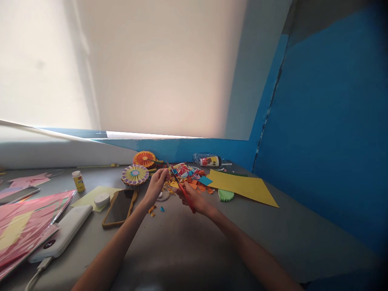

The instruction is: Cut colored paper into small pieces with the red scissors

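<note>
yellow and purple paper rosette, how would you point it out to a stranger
On the grey desk in the corner by the blue wall, look just left of the person's left hand. The pleated paper rosette is pale yellow with purple edging and a blue centre, unlike the orange rosette right behind it.

Colour pass:
- Scissors (184, 193): red.
- Paper scraps (188, 174): orange, blue, red, yellow mix.
- Orange paper rosette (144, 159): radial pleats, yellow centre.
- Second paper rosette (135, 174): pale yellow and lilac radial stripes, blue centre.
- Paper sheet (242, 186): plain yellow.
- Pleated paper fan (226, 195): green, ridged stripes.
- Glue bottle (79, 182): yellow body, white cap.
- Power bank (62, 231): white.
- Phone case (119, 208): mustard edge.
- Plastic folder (27, 226): pink, yellow patch.
- Wall (321, 121): bright blue.
- Table (257, 230): grey.
</note>
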`<state>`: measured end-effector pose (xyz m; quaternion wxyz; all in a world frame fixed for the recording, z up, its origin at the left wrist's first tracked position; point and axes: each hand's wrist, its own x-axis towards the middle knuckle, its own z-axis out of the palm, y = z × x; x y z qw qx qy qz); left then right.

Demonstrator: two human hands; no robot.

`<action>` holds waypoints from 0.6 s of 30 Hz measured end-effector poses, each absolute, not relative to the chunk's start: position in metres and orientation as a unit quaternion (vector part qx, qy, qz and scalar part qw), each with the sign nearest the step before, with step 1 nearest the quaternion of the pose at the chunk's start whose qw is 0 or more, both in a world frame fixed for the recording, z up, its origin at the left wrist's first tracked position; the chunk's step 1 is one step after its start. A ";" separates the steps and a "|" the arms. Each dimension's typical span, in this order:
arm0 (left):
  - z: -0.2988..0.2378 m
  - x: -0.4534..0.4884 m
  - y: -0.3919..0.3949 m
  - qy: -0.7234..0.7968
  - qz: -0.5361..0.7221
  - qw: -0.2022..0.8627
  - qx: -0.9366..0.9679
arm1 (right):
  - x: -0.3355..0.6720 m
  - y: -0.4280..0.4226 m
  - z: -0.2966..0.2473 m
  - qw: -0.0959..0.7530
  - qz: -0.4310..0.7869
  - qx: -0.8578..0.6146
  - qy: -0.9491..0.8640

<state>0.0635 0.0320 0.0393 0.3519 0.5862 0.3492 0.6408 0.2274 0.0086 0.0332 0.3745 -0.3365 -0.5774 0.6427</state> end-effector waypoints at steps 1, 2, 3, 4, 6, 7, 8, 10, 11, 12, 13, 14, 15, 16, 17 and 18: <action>0.039 0.063 0.033 0.351 0.641 0.352 0.585 | 0.228 0.009 0.033 0.375 0.648 -0.334 -0.572; 0.038 0.063 0.033 0.353 0.642 0.351 0.583 | 0.228 0.009 0.032 0.376 0.655 -0.332 -0.565; 0.038 0.062 0.034 0.355 0.644 0.350 0.581 | 0.228 0.010 0.032 0.376 0.661 -0.332 -0.558; 0.037 0.062 0.035 0.355 0.645 0.349 0.580 | 0.228 0.010 0.032 0.376 0.666 -0.331 -0.553; 0.037 0.061 0.037 0.349 0.647 0.351 0.580 | 0.228 0.010 0.032 0.376 0.667 -0.331 -0.551; 0.037 0.060 0.038 0.347 0.649 0.351 0.579 | 0.229 0.010 0.032 0.375 0.666 -0.329 -0.554; 0.037 0.060 0.038 0.348 0.651 0.350 0.577 | 0.229 0.010 0.031 0.374 0.666 -0.328 -0.556; 0.037 0.059 0.039 0.353 0.655 0.345 0.573 | 0.230 0.011 0.029 0.372 0.664 -0.323 -0.562; 0.037 0.059 0.038 0.356 0.656 0.342 0.571 | 0.230 0.011 0.028 0.371 0.661 -0.322 -0.567; 0.038 0.059 0.038 0.358 0.656 0.339 0.571 | 0.231 0.012 0.026 0.371 0.657 -0.321 -0.573; 0.038 0.059 0.037 0.358 0.656 0.337 0.572 | 0.231 0.014 0.025 0.371 0.650 -0.319 -0.581; 0.039 0.059 0.036 0.359 0.655 0.336 0.574 | 0.232 0.015 0.023 0.371 0.642 -0.318 -0.591; 0.039 0.059 0.035 0.360 0.654 0.334 0.575 | 0.232 0.017 0.020 0.369 0.634 -0.318 -0.600; 0.039 0.060 0.035 0.362 0.653 0.333 0.576 | 0.233 0.019 0.018 0.367 0.626 -0.322 -0.608; 0.040 0.060 0.034 0.364 0.652 0.333 0.576 | 0.234 0.021 0.016 0.363 0.620 -0.327 -0.614; 0.040 0.060 0.033 0.367 0.652 0.332 0.574 | 0.234 0.023 0.013 0.359 0.614 -0.333 -0.620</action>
